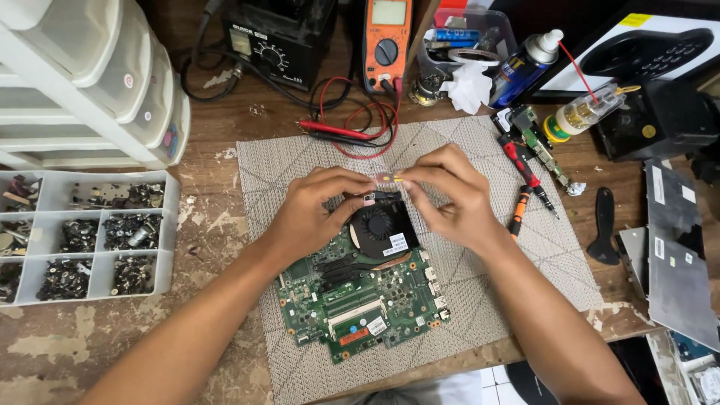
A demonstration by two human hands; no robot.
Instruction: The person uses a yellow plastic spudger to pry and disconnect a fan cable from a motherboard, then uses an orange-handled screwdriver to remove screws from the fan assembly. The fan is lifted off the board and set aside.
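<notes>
Above the circuit board (360,296), left hand (315,214) and right hand (450,196), each grip pinched on, seemingly, a small strip (388,178)

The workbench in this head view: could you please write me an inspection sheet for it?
Surface: worn wooden bench with grey woven mat.
Job's things: green laptop circuit board with black round fan; small pale strip pinched between both hands.
Clutter: grey compartment tray of screws, red-handled screwdriver, blue spray can.
Grippers: left hand and right hand above the fan.
Cables: red and black probe leads from orange multimeter.
Surroundings: white drawer unit.
</notes>
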